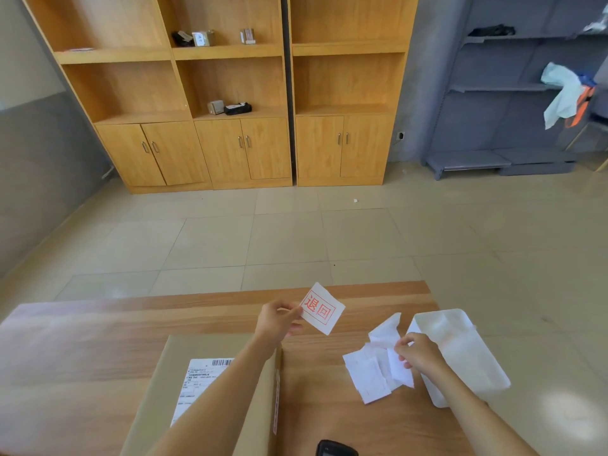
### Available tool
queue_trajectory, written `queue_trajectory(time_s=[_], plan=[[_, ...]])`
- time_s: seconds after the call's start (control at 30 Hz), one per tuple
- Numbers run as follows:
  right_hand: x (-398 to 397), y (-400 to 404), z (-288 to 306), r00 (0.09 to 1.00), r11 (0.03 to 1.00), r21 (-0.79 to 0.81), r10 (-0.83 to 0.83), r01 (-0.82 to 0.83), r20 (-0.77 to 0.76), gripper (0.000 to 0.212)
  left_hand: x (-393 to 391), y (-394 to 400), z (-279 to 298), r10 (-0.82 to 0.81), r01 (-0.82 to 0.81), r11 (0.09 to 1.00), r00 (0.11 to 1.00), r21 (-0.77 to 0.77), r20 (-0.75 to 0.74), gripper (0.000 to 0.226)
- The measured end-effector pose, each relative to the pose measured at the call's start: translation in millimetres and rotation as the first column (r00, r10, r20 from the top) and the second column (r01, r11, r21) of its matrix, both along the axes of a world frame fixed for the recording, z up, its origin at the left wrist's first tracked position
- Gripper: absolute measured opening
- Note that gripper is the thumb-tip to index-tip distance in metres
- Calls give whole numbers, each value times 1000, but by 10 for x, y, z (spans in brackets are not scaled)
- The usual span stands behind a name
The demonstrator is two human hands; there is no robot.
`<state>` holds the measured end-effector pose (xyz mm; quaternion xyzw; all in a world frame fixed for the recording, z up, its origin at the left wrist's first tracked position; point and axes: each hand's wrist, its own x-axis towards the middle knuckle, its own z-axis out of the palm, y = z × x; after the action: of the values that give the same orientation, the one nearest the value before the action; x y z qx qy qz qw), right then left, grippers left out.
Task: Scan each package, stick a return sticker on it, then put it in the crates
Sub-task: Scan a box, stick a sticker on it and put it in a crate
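A brown cardboard package (154, 399) with a white shipping label (197, 383) lies on the wooden table (82, 340) at the near left. My left hand (279, 320) reaches over it and pinches a white return sticker (320, 309) with red print, held above the table. My right hand (418, 352) pinches a white paper backing strip (399, 370) over a heap of used backing papers (368, 373). A black scanner (335, 448) shows at the bottom edge.
A white plastic pouch (460, 353) lies at the table's right end. Beyond the table is tiled floor (296, 232), then wooden cabinets (230, 93) with small parcels on the shelves, and a grey metal rack (513, 126) at the right.
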<state>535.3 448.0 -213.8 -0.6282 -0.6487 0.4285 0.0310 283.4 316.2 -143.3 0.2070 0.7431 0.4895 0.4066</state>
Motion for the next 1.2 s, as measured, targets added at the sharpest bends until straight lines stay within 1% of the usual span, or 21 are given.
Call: queue_trajectory(time_s=[0.07, 0.13, 0.2, 0.27, 0.3, 0.33, 0.37, 0.47, 0.5, 0.57, 0.7, 0.77, 0.87, 0.97, 1.07, 1.13, 1.2], plan=[[-19, 29, -40, 1000, 1000, 20, -6, 5, 24, 31, 0, 28, -30, 5, -5, 1000, 1000, -2, 12, 19], [-62, 57, -40, 1000, 998, 63, -29, 29, -3, 41, -1, 44, -40, 17, -17, 1000, 999, -1, 27, 19], [-141, 81, 16, 990, 994, 55, -86, 93, -110, 37, -6, 45, -34, 28, -28, 1000, 999, 0, 35, 17], [-260, 68, 124, 945, 986, -38, -165, 161, -282, 23, -17, 30, -21, 40, -40, 999, 998, 3, 38, 16], [-329, 37, 189, 912, 981, -104, -190, 163, -365, 16, -17, 19, -10, 43, -44, 999, 998, 7, 42, 16], [-399, -13, 258, 887, 978, -155, -194, 141, -420, 12, -15, 4, 5, 45, -46, 999, 998, 10, 43, 15], [-468, -76, 325, 868, 976, -193, -179, 99, -463, 14, -10, -12, 23, 47, -47, 999, 998, 14, 42, 15], [-688, -313, 538, 805, 962, -271, -144, -22, -576, 31, 25, -81, 94, 54, -54, 998, 998, 25, 37, 15], [-755, -396, 594, 781, 955, -291, -145, -49, -607, 33, 38, -112, 119, 56, -57, 998, 998, 31, 35, 15], [-873, -543, 679, 737, 945, -319, -171, -64, -654, 27, 61, -191, 167, 58, -59, 997, 998, 47, 31, 13], [-1023, -754, 746, 678, 950, -312, -228, -2, -699, 20, 96, -416, 233, 88, -91, 994, 995, 67, 44, 15], [-1051, -847, 745, 674, 955, -298, -222, 4, -704, 18, 113, -557, 243, 107, -110, 992, 993, 62, 57, 17], [-1098, -963, 686, 695, 961, -276, -180, -27, -696, 16, 129, -769, 225, 129, -131, 990, 990, 46, 57, 18], [-1176, -1133, 646, 702, 963, -258, -132, -75, -699, 3, 111, -975, 192, 174, -176, 984, 982, 19, 73, 19], [-1231, -1351, 649, 716, 971, -225, -98, -85, -691, 3, 47, -1157, 130, 201, -202, 979, 975, -4, 93, 20], [-1257, -1491, 658, 730, 979, -193, -82, -70, -679, 1, -2, -1256, 95, 194, -194, 981, 977, -9, 90, 19], [-1301, -1600, 659, 740, 988, -151, -71, -42, -669, 5, -66, -1329, 85, 177, -176, 984, 982, -22, 69, 18]])
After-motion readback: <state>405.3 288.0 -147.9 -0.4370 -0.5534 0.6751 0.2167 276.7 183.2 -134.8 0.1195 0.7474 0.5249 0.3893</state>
